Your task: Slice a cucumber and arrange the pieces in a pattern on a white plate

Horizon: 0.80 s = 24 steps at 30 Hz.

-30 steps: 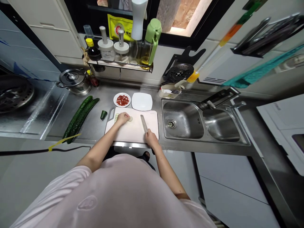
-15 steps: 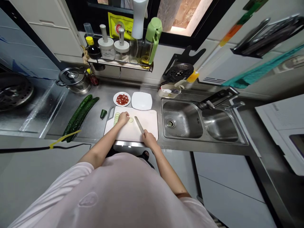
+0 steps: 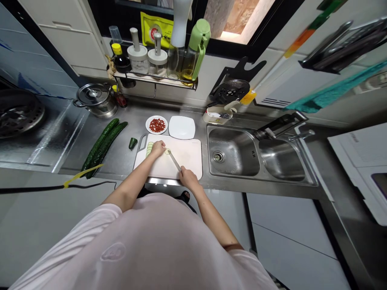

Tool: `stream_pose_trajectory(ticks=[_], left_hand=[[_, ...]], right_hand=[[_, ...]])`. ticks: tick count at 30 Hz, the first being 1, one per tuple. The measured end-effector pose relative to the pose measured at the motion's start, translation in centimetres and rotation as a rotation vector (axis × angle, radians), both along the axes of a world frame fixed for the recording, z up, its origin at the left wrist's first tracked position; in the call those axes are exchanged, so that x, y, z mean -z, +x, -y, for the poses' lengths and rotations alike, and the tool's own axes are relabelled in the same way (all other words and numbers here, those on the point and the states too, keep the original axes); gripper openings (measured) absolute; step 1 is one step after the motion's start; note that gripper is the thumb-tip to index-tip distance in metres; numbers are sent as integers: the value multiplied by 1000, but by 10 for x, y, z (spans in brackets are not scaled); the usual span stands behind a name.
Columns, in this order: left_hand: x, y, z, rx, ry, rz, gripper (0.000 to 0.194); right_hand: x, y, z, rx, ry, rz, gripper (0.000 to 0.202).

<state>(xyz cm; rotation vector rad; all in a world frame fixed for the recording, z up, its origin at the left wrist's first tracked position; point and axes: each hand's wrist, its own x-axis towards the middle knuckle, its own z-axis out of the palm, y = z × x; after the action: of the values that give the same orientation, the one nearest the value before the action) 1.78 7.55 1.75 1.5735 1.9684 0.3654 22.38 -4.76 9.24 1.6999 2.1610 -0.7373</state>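
Observation:
On the white cutting board (image 3: pixel 187 155), my right hand (image 3: pixel 188 178) grips the handle of a knife (image 3: pixel 174 160). The knife's tip touches a single pale green cucumber slice (image 3: pixel 167 151). Just left of that slice is my left hand (image 3: pixel 157 149), with its fingers bent together; whatever they hold is too small to make out. A row of cucumber slices (image 3: pixel 149 149) lies beside it, partly behind the hand. A dark green cucumber end (image 3: pixel 132 143) rests on the steel counter left of the board.
Whole cucumbers (image 3: pixel 104 147) lie on the counter at the left, near a steel pot (image 3: pixel 95 100). Behind the board stand a plate of chopped red chili (image 3: pixel 156 125) and a white square plate (image 3: pixel 182 127). A double sink (image 3: pixel 232 151) is at the right.
The knife has moved left, and its tip has come to the single slice. My right hand has shifted slightly left with it. The whole view has shifted slightly.

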Motion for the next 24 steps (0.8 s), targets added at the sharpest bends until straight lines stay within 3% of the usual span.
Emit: stream_pose_trajectory(ticks=[24], left_hand=[[6,-2,0,-10,-1,10,15]], right_hand=[[-5,-4,-22,-39,-96,30,27]])
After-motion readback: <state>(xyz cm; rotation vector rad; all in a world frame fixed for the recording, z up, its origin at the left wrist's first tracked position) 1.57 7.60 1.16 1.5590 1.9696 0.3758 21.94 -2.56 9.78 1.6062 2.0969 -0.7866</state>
